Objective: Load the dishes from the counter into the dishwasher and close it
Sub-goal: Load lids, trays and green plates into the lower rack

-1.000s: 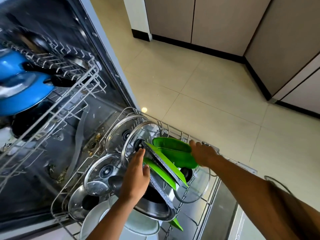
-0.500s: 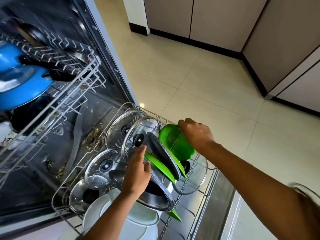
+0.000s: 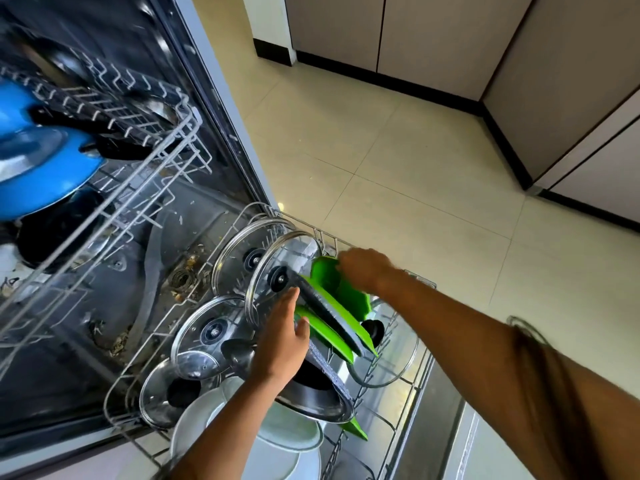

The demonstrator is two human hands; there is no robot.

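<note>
The dishwasher's lower rack (image 3: 346, 242) is pulled out over the open door. In it stand several glass lids (image 3: 277, 271), green plates with dark speckled faces (image 3: 332, 317), a steel pan (image 3: 311, 400) and white plates (image 3: 214, 420). My right hand (image 3: 363, 268) grips the rim of a green bowl (image 3: 349, 296), which stands on edge near the rack's far side behind the green plates. My left hand (image 3: 282, 337) rests with straight fingers against the green plates, just right of the front glass lid.
The upper rack (image 3: 149, 161) sticks out at the left and holds a blue pot (image 3: 34, 168) and dark pans. Another glass lid (image 3: 391, 362) lies at the lower rack's right side. Tiled floor (image 3: 415, 150) and cabinets (image 3: 433, 39) lie beyond.
My right hand has tipped the green bowl from lying flat to standing on edge and shifted it toward the rack's far side. My left hand has stayed against the green plates.
</note>
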